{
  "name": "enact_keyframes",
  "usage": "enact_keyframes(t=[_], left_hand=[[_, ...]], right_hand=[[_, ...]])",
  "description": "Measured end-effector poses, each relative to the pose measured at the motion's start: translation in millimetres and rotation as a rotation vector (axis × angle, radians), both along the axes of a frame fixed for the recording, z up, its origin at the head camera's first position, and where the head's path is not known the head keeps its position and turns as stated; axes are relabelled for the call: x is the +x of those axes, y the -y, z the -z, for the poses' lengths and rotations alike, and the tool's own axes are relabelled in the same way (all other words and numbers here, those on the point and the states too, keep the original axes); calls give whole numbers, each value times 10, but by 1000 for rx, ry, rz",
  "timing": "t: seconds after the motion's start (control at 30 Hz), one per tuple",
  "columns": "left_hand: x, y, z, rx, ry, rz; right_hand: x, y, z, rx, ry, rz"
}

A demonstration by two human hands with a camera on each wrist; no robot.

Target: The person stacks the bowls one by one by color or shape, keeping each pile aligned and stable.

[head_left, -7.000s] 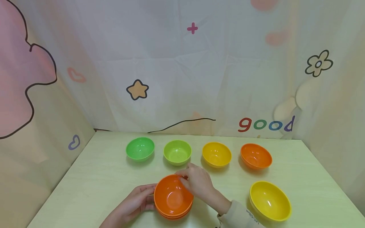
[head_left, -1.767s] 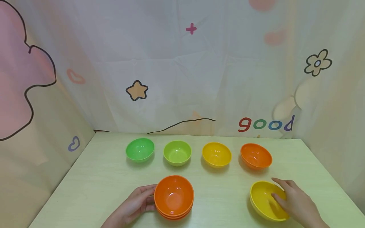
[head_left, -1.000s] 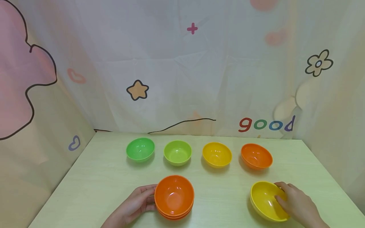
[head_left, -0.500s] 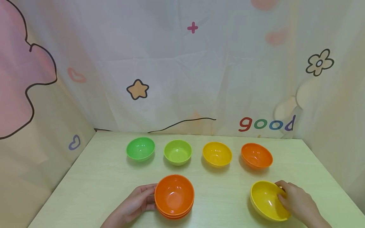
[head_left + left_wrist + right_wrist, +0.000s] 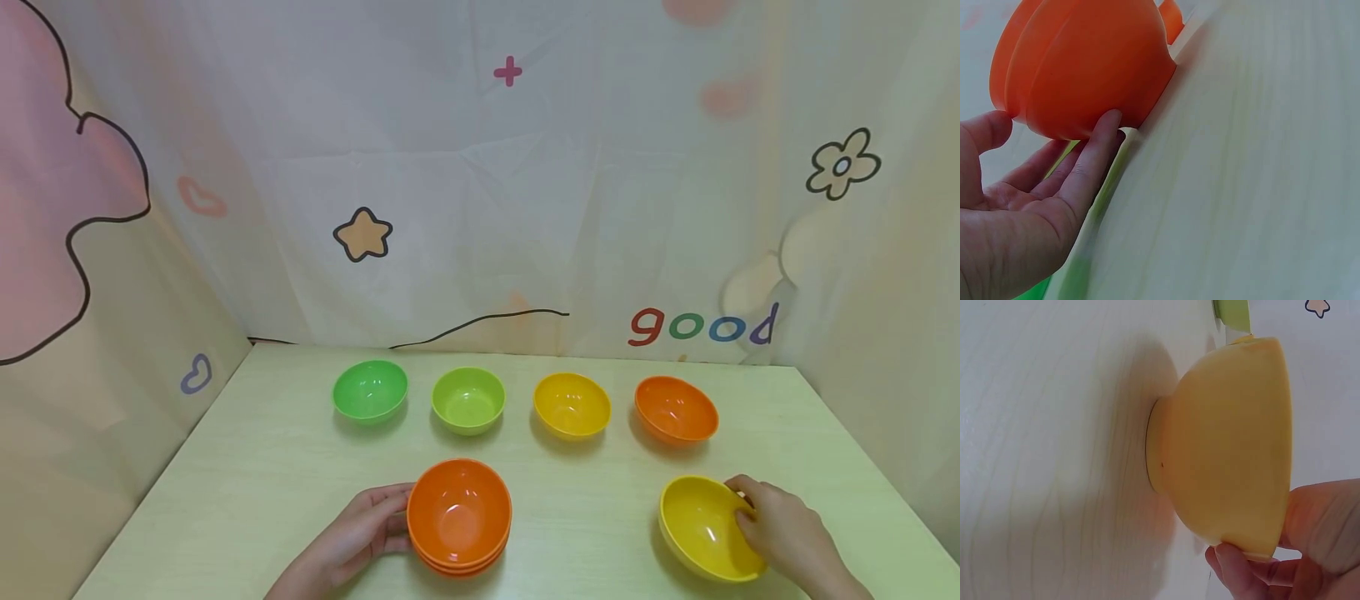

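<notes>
In the head view a stack of nested orange bowls stands at the front middle of the table. My left hand is at the stack's left side. In the left wrist view its thumb meets the rim, and its nearly straight fingers touch the outer wall below. A larger yellow bowl stands at the front right, where my right hand pinches its right rim. The thumb is on the inside and the fingers are outside. From the right wrist, the yellow bowl's foot shows right at the tabletop.
Along the back of the table runs a row of single bowls: green, lime green, amber yellow and orange. A printed cloth hangs behind the table and along both sides.
My right hand has left the orange stack's rim, moved right to the yellow bowl and drawn its thumb and fingers together on the rim. The left hand and the bowls stay about where they were.
</notes>
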State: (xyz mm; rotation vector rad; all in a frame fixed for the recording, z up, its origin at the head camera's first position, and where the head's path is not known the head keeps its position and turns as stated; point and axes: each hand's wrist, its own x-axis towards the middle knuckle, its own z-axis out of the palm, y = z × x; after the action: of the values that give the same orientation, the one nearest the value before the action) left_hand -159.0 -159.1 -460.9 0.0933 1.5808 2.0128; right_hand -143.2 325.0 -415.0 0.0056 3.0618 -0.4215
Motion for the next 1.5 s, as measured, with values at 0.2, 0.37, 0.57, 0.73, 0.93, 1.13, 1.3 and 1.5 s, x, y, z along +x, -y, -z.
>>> enact_keyframes(t=[0.2,0.37,0.57,0.73,0.93,1.13,1.3,1.5], left_hand=[[8,1,-17,1,1,1],[9,4,-23,4,3,5],[4,6,-27,7,1,10],[6,7,-35,4,-3,12],[-1,9,-18,15,-4,14],[-3,14,3,23,-6,11],[-1,17,10,20,-4,13],[4,19,11,23,-1,13]], right_hand=[[-10,-9,-1,-13,16,10],[-5,-12,-5,-9,11,4],[3,-3,-37,-13,5,5],[5,-3,-56,-21,8,7],[3,2,-49,-30,7,14],[4,15,-41,-31,-5,11],[-6,35,-50,-35,4,8],[-23,71,-71,-38,7,1]])
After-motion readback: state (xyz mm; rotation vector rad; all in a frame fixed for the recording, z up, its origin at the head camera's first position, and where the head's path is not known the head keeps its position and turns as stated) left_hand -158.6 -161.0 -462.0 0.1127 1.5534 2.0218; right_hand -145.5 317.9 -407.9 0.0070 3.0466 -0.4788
